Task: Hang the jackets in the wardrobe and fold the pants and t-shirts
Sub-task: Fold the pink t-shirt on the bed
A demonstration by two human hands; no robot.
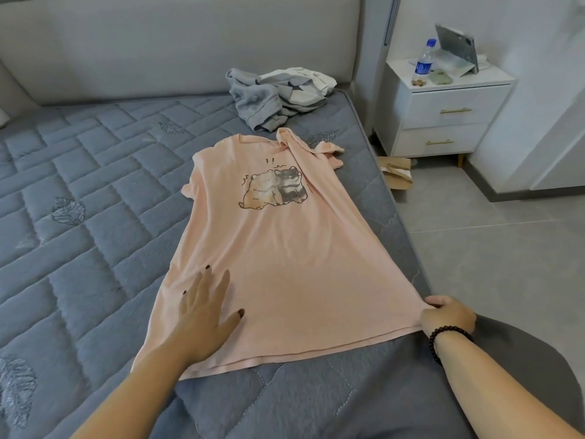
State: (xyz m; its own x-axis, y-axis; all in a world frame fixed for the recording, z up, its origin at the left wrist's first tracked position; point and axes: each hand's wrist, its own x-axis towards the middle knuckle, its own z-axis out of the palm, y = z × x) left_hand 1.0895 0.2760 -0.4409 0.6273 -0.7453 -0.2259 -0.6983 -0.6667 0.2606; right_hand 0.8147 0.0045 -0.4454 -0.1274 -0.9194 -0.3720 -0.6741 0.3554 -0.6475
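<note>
A pink t-shirt with a cartoon animal print lies spread face up on the grey quilted mattress, hem toward me. Its right shoulder and sleeve are twisted and folded over near the collar. My left hand lies flat with straight fingers on the shirt's lower left part. My right hand grips the shirt's lower right hem corner at the mattress edge. A crumpled heap of grey and white clothes sits at the head of the bed, beyond the shirt.
A grey padded headboard runs along the back. Right of the bed stands a white nightstand with a water bottle and a propped tablet. A brown paper bag lies on the tiled floor.
</note>
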